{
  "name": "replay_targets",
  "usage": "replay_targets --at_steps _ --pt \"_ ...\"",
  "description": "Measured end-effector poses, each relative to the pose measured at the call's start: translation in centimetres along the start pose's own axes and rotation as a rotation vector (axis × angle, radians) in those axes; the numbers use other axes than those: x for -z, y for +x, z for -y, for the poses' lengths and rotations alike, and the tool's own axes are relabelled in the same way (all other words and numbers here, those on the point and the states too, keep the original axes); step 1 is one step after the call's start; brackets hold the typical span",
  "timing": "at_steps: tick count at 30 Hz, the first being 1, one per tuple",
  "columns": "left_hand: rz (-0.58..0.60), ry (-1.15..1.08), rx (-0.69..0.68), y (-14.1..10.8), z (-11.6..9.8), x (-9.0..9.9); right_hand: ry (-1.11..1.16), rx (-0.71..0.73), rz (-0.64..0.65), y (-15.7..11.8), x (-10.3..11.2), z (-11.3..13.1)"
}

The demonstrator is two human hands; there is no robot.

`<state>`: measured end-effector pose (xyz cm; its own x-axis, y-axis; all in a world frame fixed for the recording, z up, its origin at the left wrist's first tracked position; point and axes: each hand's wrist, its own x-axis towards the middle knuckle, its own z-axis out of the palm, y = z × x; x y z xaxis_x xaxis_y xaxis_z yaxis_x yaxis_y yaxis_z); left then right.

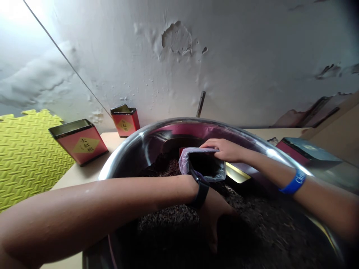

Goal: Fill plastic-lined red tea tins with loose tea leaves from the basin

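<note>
On the counter (pixel 84 179) sits a big steel basin (pixel 179 121), heaped with dark tea leaves (pixel 174 220), with two red tins (pixel 80 142) standing beyond it to the left. Inside the basin, a plastic bag (pixel 185 164) stands open-mouthed at the edge of the leaves. Your right hand (pixel 226 150) has the bag in its grip, curled over the top edge. Your left hand (pixel 215 224) is sunk in the leaves just beside the bag; shadow hides whether that grip is clenched or released, so you cannot tell.

Glare top left; steel bowl (pixel 182 120) sits shadowed.
</note>
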<state>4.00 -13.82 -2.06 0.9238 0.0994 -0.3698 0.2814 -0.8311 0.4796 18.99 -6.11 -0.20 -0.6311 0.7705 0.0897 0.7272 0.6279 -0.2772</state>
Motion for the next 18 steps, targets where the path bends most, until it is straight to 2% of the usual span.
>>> replay_targets --at_steps 3,5,10,18 --pt "0.117 0.103 -0.062 0.4 -0.2 0.0 0.002 -0.004 0.004 0.0 0.0 0.0" --pt "0.122 0.179 -0.057 0.6 -0.3 0.1 0.003 0.002 -0.002 -0.1 0.0 0.1" --pt "0.079 0.312 -0.073 0.4 -0.4 0.3 -0.001 0.017 -0.012 -0.1 0.0 0.2" --pt "-0.004 0.228 -0.11 0.1 0.6 1.2 0.015 -0.001 0.002 -0.1 0.0 0.0"
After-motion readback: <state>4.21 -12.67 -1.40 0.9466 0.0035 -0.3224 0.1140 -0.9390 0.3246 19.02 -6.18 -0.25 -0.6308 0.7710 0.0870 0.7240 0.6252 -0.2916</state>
